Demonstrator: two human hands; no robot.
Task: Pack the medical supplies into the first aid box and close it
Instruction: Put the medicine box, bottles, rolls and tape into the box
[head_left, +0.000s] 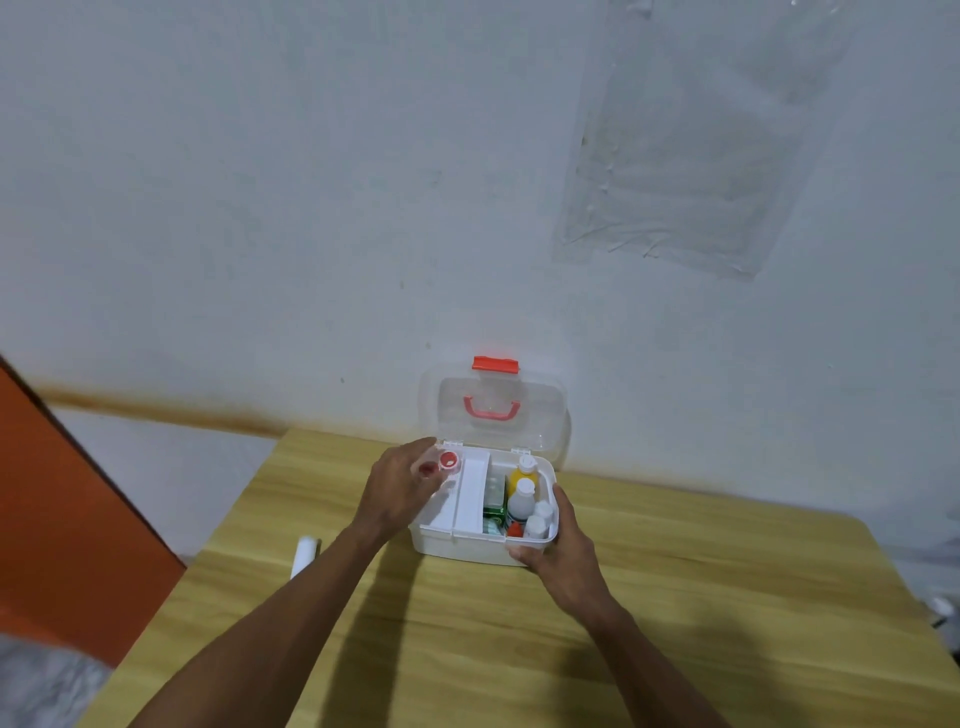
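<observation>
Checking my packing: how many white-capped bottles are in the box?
4, right side: yellow bottle at back, large white bottle before it, two small bottles nearest; others may be hidden.

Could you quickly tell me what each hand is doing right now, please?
Left hand: holds a small red item over the box.
Right hand: grips the box's corner.

I see a white first aid box (467, 548) with a clear lid (545, 415), red latch (495, 364) and red handle (491, 410), on a table (675, 597) of pale yellowish wood grain. Inside I make out a yellow bottle (519, 476), a white bottle (521, 503) and a green packet (494, 512). The small round piece (448, 460) is red with a pale centre.
</observation>
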